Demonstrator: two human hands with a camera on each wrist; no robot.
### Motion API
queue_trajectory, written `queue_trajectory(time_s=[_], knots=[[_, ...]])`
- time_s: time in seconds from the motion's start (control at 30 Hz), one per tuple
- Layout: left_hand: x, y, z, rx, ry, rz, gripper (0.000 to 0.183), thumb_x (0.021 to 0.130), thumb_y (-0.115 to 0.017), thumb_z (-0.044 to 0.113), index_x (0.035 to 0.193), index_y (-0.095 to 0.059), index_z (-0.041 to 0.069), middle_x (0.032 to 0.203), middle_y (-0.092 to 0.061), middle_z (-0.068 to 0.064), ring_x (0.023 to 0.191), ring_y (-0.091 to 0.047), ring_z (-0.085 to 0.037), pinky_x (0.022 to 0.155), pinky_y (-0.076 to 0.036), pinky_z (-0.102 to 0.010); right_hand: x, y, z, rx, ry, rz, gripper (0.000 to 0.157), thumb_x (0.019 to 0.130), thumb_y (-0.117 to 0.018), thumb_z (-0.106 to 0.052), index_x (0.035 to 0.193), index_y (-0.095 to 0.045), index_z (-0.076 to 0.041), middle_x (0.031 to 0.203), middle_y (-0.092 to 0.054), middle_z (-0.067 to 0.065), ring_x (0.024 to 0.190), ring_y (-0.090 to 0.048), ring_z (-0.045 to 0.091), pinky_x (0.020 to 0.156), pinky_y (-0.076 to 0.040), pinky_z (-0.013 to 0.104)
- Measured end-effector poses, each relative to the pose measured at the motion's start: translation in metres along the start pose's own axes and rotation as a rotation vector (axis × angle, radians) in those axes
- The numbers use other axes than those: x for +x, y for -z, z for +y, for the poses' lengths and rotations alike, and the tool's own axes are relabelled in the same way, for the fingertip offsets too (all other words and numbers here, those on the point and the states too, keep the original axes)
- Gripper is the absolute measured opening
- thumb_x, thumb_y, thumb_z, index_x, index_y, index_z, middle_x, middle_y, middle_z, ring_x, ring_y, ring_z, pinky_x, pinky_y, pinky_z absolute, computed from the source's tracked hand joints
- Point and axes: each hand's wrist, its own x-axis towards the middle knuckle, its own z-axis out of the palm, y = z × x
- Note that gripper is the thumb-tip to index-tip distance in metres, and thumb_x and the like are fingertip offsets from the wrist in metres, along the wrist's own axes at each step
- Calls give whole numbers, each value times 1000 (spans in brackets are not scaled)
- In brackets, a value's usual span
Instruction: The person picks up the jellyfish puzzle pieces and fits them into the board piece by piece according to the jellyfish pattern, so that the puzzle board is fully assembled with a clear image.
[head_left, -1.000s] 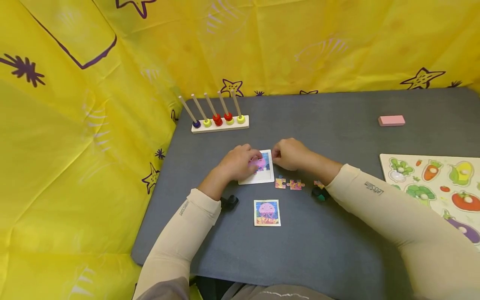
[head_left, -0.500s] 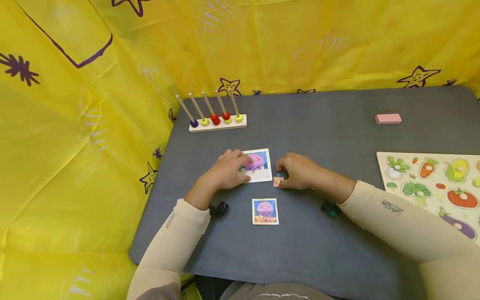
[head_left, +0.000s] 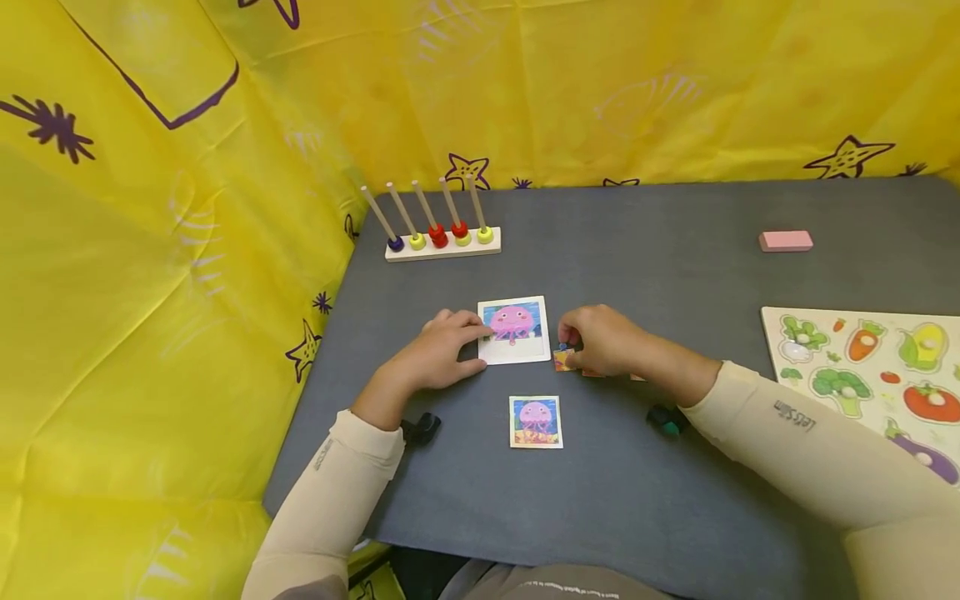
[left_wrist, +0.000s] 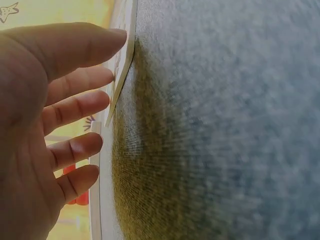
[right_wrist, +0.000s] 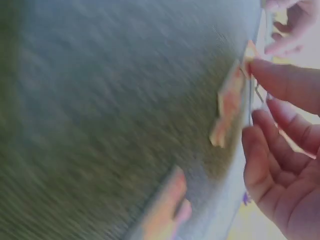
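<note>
A white square puzzle tray [head_left: 528, 351] holds joined pieces showing a pink jellyfish [head_left: 512, 321]; its lower strip is bare. My left hand [head_left: 437, 348] lies at the tray's left edge, fingers spread and fairly straight, as the left wrist view also shows. Just right of the tray, my right hand [head_left: 606, 343] pinches a small orange and yellow jigsaw piece [head_left: 562, 360] between thumb and index finger. Further jigsaw pieces lie partly hidden below that hand; in the right wrist view one piece [right_wrist: 230, 102] is beside the thumb and another [right_wrist: 165, 205] is nearer the camera.
A jellyfish picture card [head_left: 536, 422] lies in front of the tray. Behind it stands a bead-and-peg counting stand [head_left: 408, 255]. To the right are a pink block [head_left: 785, 242] and a vegetable knob-puzzle board [head_left: 813, 433]. A yellow patterned cloth [head_left: 570, 100] hangs behind the table.
My right hand has moved from the tray's right edge toward me to the nearest jigsaw piece and pinches it. My left hand has slid left, uncovering more of the jellyfish.
</note>
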Motion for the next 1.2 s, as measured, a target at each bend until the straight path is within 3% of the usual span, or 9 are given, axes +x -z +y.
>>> queue_trajectory(time_s=[0.17, 0.3, 0.43, 0.57, 0.73, 0.93, 1.2], knots=[[4, 2, 2, 7, 17, 2, 49, 95, -71, 34, 141, -63, 20, 135, -56, -4, 116, -46, -25, 100, -40, -46, 10, 15, -2, 95, -2, -18, 8, 87, -78, -11, 89, -70, -11, 76, -66, -2, 72, -59, 14, 71, -49, 34], [8, 2, 3, 20, 39, 11, 47, 93, -74, 33, 137, -66, 20, 131, -57, -3, 114, -47, -25, 98, -41, -45, 26, 20, -14, 138, -11, -16, 9, 90, -76, -12, 97, -72, -9, 78, -66, 0, 72, -59, 16, 70, -47, 34], [9, 4, 5, 16, 48, 14, 46, 91, -76, 32, 135, -67, 19, 130, -58, -3, 116, -48, -25, 99, -41, -47, 46, 12, -27, 187, -12, -35, 11, 91, -73, -12, 102, -74, -10, 81, -67, 2, 74, -59, 17, 69, -47, 32], [9, 7, 7, 8, 59, 15, 47, 90, -77, 33, 133, -68, 18, 131, -59, -4, 118, -49, -26, 101, -41, -49, 66, -1, -38, 216, -14, -46, 6, 89, -73, -12, 94, -75, -12, 81, -68, 1, 77, -60, 17, 69, -46, 30], [9, 7, 7, 6, 70, 27, 49, 89, -78, 34, 132, -68, 14, 133, -60, -4, 121, -50, -26, 103, -41, -49, 80, -14, -50, 188, -17, -39, 4, 87, -77, -13, 89, -74, -12, 78, -68, 0, 77, -61, 15, 72, -46, 29], [11, 6, 5, -5, 67, 48, 49, 88, -78, 34, 131, -69, 10, 133, -61, -5, 122, -51, -27, 103, -41, -49, 84, -19, -53, 146, -34, -37, 4, 86, -78, -15, 84, -75, -14, 76, -69, -2, 79, -62, 16, 73, -48, 30], [15, 4, 6, -21, 89, 90, 35, 91, -76, 30, 121, -72, 12, 126, -64, -5, 119, -54, -29, 102, -43, -50, 88, -21, -51, 77, -4, -15, 4, 83, -81, -18, 81, -80, -14, 76, -73, -6, 84, -65, 18, 76, -51, 34]])
